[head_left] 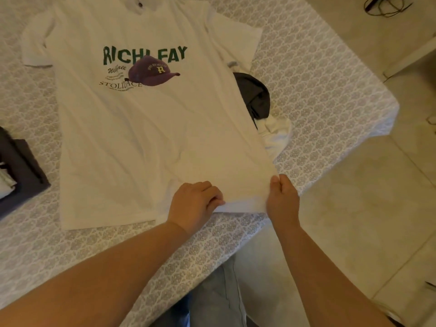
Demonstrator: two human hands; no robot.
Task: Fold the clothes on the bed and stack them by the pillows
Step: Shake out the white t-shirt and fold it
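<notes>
White T-shirt lies flat, print side up, on the bed, collar at the far end, hem toward the person. Print reads "RICHLEAY" in green, with a purple cap graphic below it.

Left hand: on the hem right of its middle, fingers curled, grip pinching the lifted edge of the fabric.

Right hand: at the shirt's near right corner by the bed edge, thumb on top, grip closed on that corner. Hem between the two hands is raised slightly off the bedspread; the rest lies flat.

Dark garment bunched just beside the shirt's right side, partly under it. Crumpled white garment touches its near end; what kind of garment it is, cannot tell.

Folded dark clothes at the left edge of view, on the bed, apart from the shirt, with something pale tucked against them.

Tiled floor to the right. Cables on it at the top right
</notes>
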